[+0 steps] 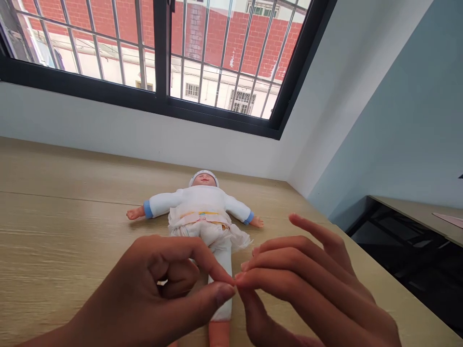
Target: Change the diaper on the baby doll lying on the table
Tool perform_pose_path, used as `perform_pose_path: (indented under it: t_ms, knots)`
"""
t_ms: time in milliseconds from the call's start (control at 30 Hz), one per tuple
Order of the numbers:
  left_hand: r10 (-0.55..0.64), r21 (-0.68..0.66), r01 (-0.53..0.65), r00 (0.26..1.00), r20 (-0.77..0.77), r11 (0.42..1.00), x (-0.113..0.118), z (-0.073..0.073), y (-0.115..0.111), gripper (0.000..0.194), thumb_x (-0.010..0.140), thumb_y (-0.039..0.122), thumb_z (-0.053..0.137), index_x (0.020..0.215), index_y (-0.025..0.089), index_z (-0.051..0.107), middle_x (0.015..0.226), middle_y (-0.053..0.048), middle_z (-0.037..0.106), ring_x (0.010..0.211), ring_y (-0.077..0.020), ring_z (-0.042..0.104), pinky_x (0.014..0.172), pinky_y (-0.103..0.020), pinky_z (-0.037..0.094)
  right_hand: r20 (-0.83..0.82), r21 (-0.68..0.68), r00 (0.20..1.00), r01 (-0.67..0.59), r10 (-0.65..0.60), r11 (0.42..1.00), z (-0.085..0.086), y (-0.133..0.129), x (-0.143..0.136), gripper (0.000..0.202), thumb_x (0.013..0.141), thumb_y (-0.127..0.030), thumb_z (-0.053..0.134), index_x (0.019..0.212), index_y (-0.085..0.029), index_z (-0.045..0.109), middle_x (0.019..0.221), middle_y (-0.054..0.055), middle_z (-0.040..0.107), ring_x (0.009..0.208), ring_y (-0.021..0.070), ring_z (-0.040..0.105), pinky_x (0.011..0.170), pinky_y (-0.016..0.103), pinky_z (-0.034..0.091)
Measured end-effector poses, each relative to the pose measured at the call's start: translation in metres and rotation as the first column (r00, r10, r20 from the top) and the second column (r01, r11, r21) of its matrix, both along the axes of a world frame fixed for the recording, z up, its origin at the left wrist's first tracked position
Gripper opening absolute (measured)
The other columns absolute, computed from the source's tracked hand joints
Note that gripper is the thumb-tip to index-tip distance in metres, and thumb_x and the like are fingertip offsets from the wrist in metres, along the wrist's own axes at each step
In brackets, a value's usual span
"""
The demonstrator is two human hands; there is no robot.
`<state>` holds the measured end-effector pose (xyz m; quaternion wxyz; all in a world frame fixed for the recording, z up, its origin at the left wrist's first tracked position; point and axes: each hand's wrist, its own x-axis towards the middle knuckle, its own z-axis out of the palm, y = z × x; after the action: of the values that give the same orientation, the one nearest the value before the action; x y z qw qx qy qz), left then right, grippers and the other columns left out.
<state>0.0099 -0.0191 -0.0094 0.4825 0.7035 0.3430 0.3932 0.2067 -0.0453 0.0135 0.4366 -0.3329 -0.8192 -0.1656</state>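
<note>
A baby doll (202,198) lies on its back on the wooden tabletop, arms spread. It wears a white top with blue cuffs, a cap and white trousers. Around its waist is a diaper (204,218) with coloured marks on its front band and frilled edges sticking out. In front of the doll's legs, my left hand (170,284) pinches thumb and index finger together. My right hand (307,284) also pinches, its other fingers extended. The fingertips of both hands meet; anything between them is too small to make out. My hands partly hide the doll's legs.
The wooden tabletop (72,231) reaches back to a white wall below a barred, dark-framed window (162,101). At the right, beyond the table's edge, stands another table (405,212) with a pinkish flat item (448,220) on it.
</note>
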Motion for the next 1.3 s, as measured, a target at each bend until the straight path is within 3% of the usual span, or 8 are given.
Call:
perform_pose_path:
  t_ms: [100,267,500,600,767,933,1133,1300]
  knots:
    - [-0.039,-0.128,0.043,0.999,0.037,0.991,-0.002,-0.003,0.0,0.019,0.086,0.038,0.064,0.076,0.022,0.066,0.048,0.009,0.026,0.045,-0.0061,0.019,0.041,-0.018,0.017,0.017,0.073,0.999,0.034,-0.035,0.997,0.002,0.004,-0.004,0.018,0.067,-0.008,0.066,0.073,-0.024,0.06,0.065,-0.011,0.068,0.06,0.0076,0.066,0.102,0.027,0.042]
    - [-0.149,-0.208,0.163,0.985,0.084,0.964,-0.007,0.0,0.005,0.024,0.09,0.043,0.062,0.08,0.022,0.061,0.049,0.011,0.023,0.044,-0.0053,0.017,0.04,-0.016,0.012,0.033,0.085,0.997,0.062,-0.065,0.994,0.001,0.005,-0.001,0.017,0.066,-0.009,0.064,0.072,-0.023,0.057,0.066,-0.008,0.067,0.064,0.0093,0.066,0.104,0.032,0.041]
    - [-0.026,-0.463,0.05,0.998,0.059,0.885,-0.004,0.018,0.0,0.034,0.073,0.046,0.077,0.073,0.02,0.056,0.047,0.012,0.023,0.046,-0.004,0.012,0.044,-0.018,0.011,0.008,0.11,0.991,0.133,-0.134,0.985,-0.001,0.0,0.005,0.014,0.074,-0.009,0.061,0.07,-0.022,0.057,0.068,-0.007,0.065,0.066,0.0096,0.064,0.105,0.036,0.041]
    - [-0.013,-0.469,0.043,0.998,0.068,0.882,-0.004,0.02,0.001,0.039,0.067,0.048,0.08,0.07,0.019,0.055,0.046,0.011,0.029,0.044,-0.003,0.014,0.043,-0.017,0.008,0.034,0.106,0.989,0.142,-0.146,0.984,0.003,0.001,0.006,0.014,0.076,-0.01,0.061,0.071,-0.022,0.057,0.07,-0.006,0.065,0.067,0.0092,0.064,0.106,0.035,0.04]
    - [0.019,-0.405,0.02,0.995,0.093,0.914,-0.006,0.023,0.004,0.036,0.069,0.048,0.078,0.074,0.018,0.059,0.045,0.012,0.023,0.044,-0.0019,0.012,0.043,-0.017,0.005,0.033,0.118,0.989,0.139,-0.144,0.983,0.008,0.005,0.011,0.012,0.077,-0.011,0.063,0.072,-0.021,0.059,0.071,-0.006,0.066,0.067,0.0078,0.064,0.107,0.035,0.04]
    - [0.04,-0.373,-0.012,0.997,0.066,0.928,-0.005,0.017,0.005,0.036,0.073,0.051,0.076,0.077,0.019,0.06,0.046,0.011,0.026,0.045,-0.0032,0.015,0.044,-0.018,0.008,-0.006,0.087,0.994,0.106,-0.106,0.991,0.006,0.005,0.008,0.013,0.078,-0.011,0.064,0.073,-0.022,0.06,0.069,-0.007,0.065,0.066,0.007,0.064,0.105,0.032,0.042]
    - [-0.099,-0.333,0.105,0.994,0.037,0.937,-0.009,0.003,0.01,0.034,0.08,0.052,0.074,0.078,0.021,0.061,0.046,0.011,0.023,0.045,-0.0055,0.015,0.043,-0.021,0.011,-0.02,0.016,0.998,0.059,-0.058,0.998,0.003,0.005,0.002,0.013,0.08,-0.01,0.064,0.077,-0.022,0.062,0.072,-0.007,0.066,0.067,0.0071,0.064,0.106,0.033,0.044]
    - [-0.097,-0.329,0.11,0.994,0.056,0.938,-0.008,0.005,0.013,0.032,0.082,0.052,0.072,0.08,0.022,0.062,0.048,0.01,0.024,0.047,-0.0066,0.017,0.046,-0.023,0.013,-0.019,-0.021,1.0,0.008,-0.009,1.0,0.0,0.007,0.004,0.008,0.082,-0.017,0.064,0.088,-0.022,0.066,0.081,-0.006,0.07,0.077,0.0083,0.066,0.108,0.032,0.041]
